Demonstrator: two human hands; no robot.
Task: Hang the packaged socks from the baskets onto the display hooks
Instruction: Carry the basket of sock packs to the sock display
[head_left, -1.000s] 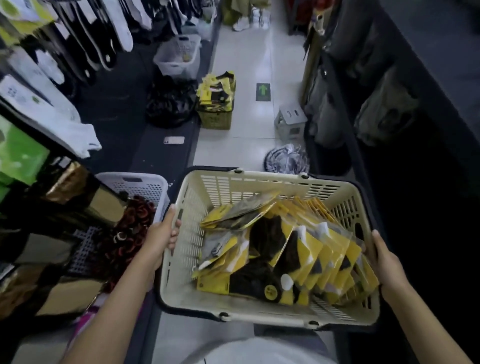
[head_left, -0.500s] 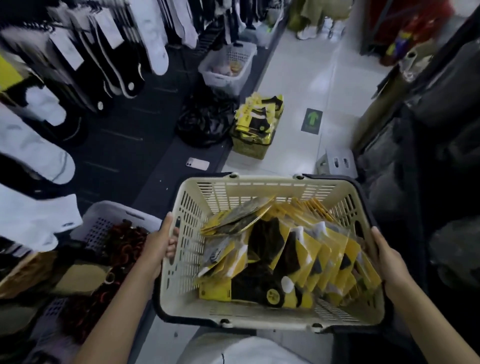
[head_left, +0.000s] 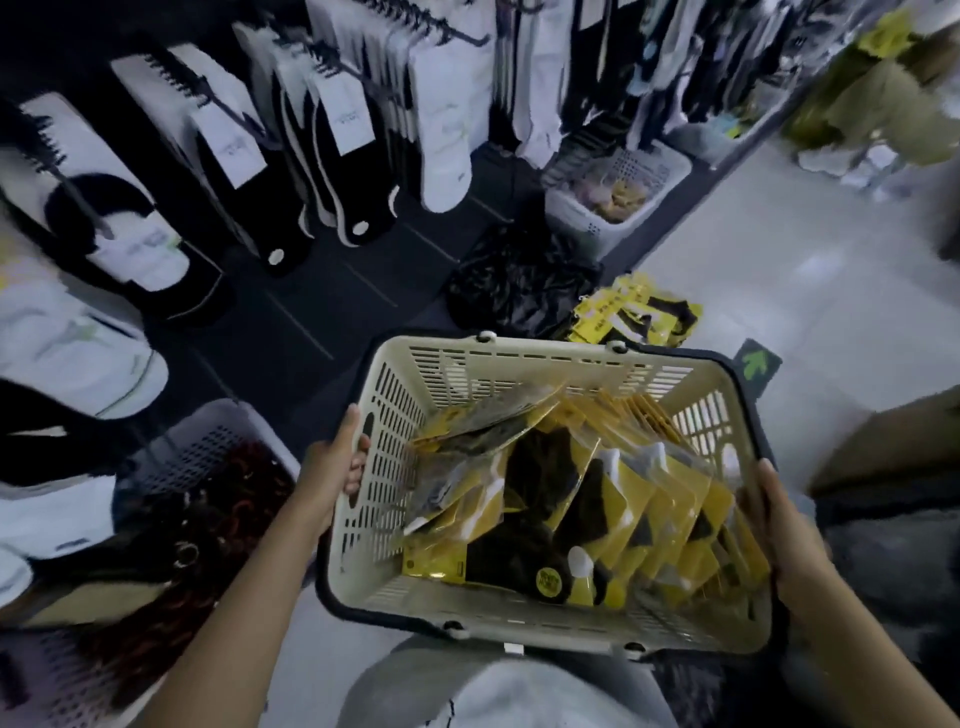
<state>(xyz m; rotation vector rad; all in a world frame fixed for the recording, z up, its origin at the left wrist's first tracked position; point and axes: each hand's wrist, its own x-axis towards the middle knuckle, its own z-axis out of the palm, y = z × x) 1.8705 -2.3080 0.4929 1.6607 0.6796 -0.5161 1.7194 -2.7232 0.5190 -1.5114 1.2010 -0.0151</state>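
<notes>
1. Toward five o'clock of the view: cream basket (head_left: 545, 358), held off the floor.
2. Packaged socks (head_left: 613, 499), yellow-and-black packs, heaped inside the basket.
3. Left hand (head_left: 332, 467): grasps the basket's nine o'clock wall, thumb on the rim.
4. Right hand (head_left: 779, 525): grasps its three o'clock wall.
5. Display hooks (head_left: 441, 26), eleven to twelve o'clock, carrying hanging socks (head_left: 441, 130).
6. Second stack of yellow packs (head_left: 639, 317) on the floor, one o'clock of the basket.
</notes>
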